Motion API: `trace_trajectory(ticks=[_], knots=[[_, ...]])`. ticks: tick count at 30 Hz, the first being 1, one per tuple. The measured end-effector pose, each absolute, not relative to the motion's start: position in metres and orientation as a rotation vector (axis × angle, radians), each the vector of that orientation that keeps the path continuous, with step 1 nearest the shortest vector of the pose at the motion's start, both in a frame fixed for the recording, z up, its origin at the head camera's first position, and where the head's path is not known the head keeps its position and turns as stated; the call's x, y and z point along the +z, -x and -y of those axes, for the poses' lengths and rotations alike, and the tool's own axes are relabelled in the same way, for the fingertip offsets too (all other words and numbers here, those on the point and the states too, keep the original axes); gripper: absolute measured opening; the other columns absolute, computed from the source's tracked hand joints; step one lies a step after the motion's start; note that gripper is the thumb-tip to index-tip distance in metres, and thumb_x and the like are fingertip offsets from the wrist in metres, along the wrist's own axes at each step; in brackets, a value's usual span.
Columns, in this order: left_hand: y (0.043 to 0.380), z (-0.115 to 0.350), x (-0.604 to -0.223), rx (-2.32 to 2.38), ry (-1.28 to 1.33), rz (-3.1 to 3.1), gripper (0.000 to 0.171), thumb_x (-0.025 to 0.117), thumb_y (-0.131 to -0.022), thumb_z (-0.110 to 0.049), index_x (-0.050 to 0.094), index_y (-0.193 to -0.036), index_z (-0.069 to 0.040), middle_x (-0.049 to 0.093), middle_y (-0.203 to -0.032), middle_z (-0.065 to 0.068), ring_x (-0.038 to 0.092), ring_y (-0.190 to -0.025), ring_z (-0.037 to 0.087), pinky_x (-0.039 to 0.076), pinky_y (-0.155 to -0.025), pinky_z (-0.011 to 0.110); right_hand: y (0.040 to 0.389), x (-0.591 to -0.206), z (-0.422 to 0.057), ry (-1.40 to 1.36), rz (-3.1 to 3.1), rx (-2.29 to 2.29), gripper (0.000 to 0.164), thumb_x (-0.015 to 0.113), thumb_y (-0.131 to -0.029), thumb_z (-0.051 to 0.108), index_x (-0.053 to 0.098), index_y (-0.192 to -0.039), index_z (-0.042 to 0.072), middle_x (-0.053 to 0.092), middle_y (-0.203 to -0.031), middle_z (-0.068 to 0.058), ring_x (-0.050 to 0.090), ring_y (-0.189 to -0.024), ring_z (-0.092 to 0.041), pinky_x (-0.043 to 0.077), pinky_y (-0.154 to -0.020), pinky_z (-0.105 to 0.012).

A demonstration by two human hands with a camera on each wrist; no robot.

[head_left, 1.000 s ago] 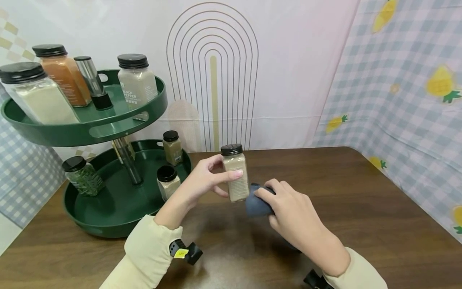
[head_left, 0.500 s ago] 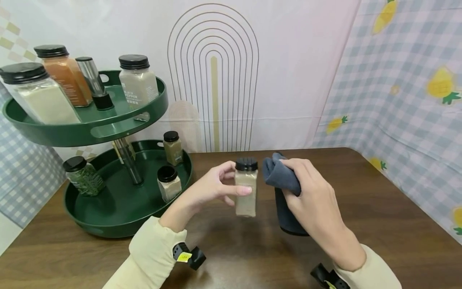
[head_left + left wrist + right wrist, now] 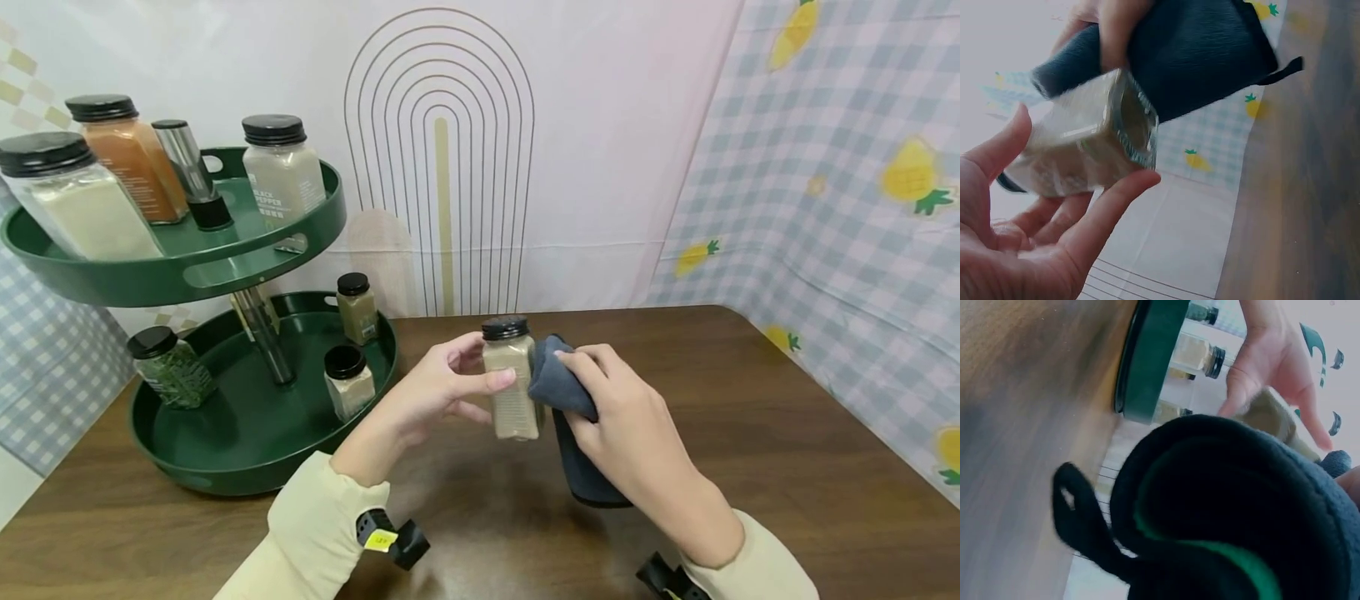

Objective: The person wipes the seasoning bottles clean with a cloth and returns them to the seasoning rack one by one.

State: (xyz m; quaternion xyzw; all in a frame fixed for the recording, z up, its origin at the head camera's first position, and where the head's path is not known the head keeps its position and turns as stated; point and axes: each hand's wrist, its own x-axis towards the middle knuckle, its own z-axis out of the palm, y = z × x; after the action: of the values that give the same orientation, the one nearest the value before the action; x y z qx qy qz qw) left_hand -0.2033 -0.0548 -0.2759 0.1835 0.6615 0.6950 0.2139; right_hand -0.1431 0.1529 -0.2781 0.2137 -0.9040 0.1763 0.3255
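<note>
In the head view my left hand (image 3: 442, 392) holds a square glass spice jar (image 3: 516, 412) between thumb and fingers. The jar has a black lid and pale tan powder inside, and it stands nearly upright above the table. My right hand (image 3: 630, 425) grips a folded dark blue-grey cloth (image 3: 558, 383), whose bunched edge lies against the jar's right side. One end of this cloth hangs below the hand. The left wrist view shows the jar's glass base (image 3: 1138, 125) beside the cloth (image 3: 1191, 56). A hanging loop (image 3: 1072, 512) sticks out from the cloth in the right wrist view.
At left stands a two-tier green rack, with an upper tray (image 3: 142, 279) and a lower tray (image 3: 217, 479). Several black-lidded spice jars and a silver cylinder (image 3: 191, 171) stand on it. The wooden table (image 3: 735, 392) meets a patterned cloth backdrop behind and at right.
The jar and left hand have shifted right since a second ago. The right hand lifted the cloth up and away, then brought it back left against the jar's side.
</note>
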Motion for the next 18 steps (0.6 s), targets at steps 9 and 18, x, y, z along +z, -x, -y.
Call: trace_trajectory(ticks=[9,18], knots=[[0.209,0.06,-0.274,2.019,-0.375,-1.873,0.049,0.063,-0.086,-0.015,0.045,-0.131,-0.009,0.052,-0.122,0.013,0.056,-0.105,0.022,0.054,-0.077,0.045,0.141,-0.281,-0.151,-0.596,2.545,0.289,0.044,0.072,-0.067,-0.002,0.061,-0.108,0.013,0.059,-0.098,-0.005,0.061,-0.08,-0.02,0.049,-0.055,-0.037],[0.211,0.063,-0.277,2.025,-0.406,-1.775,0.059,0.062,-0.088,-0.018,0.036,-0.14,-0.007,0.047,-0.128,0.013,0.054,-0.108,0.022,0.052,-0.083,0.045,0.142,-0.267,-0.163,-0.392,2.565,0.463,0.043,0.066,-0.074,-0.001,0.059,-0.114,0.015,0.061,-0.105,-0.006,0.062,-0.087,-0.025,0.049,-0.068,-0.048]])
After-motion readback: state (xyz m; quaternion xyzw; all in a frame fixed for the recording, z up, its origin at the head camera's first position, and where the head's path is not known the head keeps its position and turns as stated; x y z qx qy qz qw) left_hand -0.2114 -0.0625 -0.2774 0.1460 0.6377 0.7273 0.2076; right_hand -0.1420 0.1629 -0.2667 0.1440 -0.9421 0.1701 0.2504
